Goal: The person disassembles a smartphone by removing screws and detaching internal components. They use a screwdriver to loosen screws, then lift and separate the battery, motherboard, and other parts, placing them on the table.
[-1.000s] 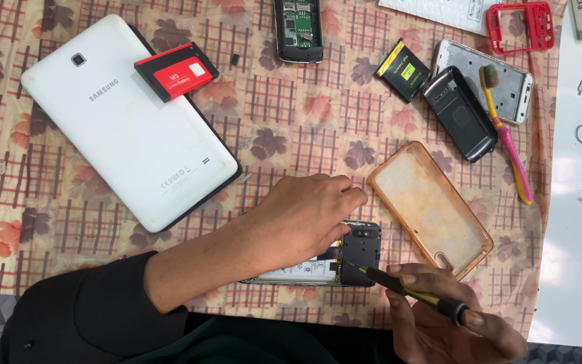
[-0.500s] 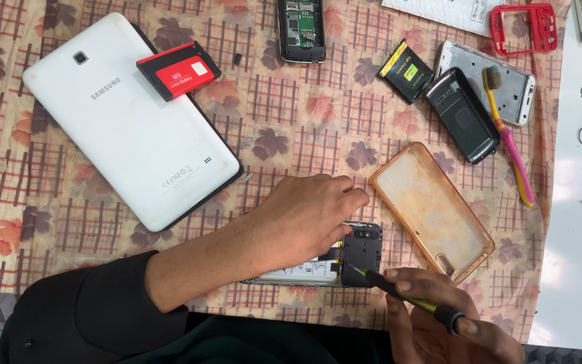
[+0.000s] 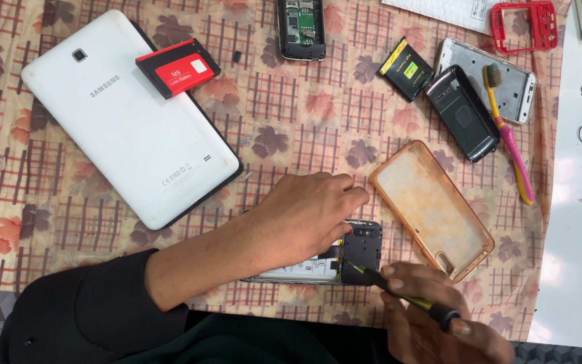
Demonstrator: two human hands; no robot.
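opened phone (image 3: 331, 259) lies at the near edge of the table, back cover already off, insides showing: pale battery area and a black camera-end plate (image 3: 362, 248) still in place. so judging from this, cover removal is done, inner plate not yet lifted, screws apparently being worked; can't tell how many are out, too small to see.

left hand (image 3: 308, 216) lies flat on top of the phone, palm down, fingers (image 3: 345, 192) close together and pointing toward the far-right, pressing the body to the patterned tablecloth (image 3: 291, 121). it hides most of the phone's middle.

right hand (image 3: 439, 323) at the near edge, fingers curled round a screwdriver (image 3: 399, 296) with black-and-yellow handle, thumb and forefinger pinching the shaft. tip touches the near corner of the black plate, just beside the left hand's heel.

nearby: orange clear case (image 3: 432, 209) just right of the phone, not touching the fingers. white tablet (image 3: 129, 114) face down toward the far-left corner, red battery (image 3: 178, 67) resting on its edge. far side: another opened phone (image 3: 301, 27), black-yellow battery (image 3: 407, 67), black back cover (image 3: 463, 111), silver frame (image 3: 516, 84) with a pink-yellow toothbrush (image 3: 506, 135) across it, red frame (image 3: 525, 25).
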